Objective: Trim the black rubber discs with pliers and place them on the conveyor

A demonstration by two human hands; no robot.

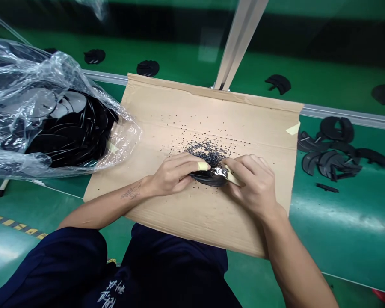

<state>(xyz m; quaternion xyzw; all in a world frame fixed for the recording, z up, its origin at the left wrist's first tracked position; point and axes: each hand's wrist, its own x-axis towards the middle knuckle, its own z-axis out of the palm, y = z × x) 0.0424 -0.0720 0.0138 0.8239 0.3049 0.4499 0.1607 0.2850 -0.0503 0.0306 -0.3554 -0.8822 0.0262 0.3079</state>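
My left hand (175, 173) is closed on a flat black plastic piece (207, 177) lying on a sheet of brown cardboard (192, 111); its forefinger wears a yellowish finger cot. My right hand (255, 184) is closed round a small metal-bladed tool (221, 172) with a taped handle, the blade resting on the piece's edge. A heap of black shavings (208, 152) lies on the cardboard just beyond both hands.
A clear plastic bag (25, 77) full of black pieces sits at the left. Several loose black pieces (333, 158) lie on the green surface at the right, more beyond the metal rail (349, 115). A slanted metal bar (239, 38) rises behind the cardboard.
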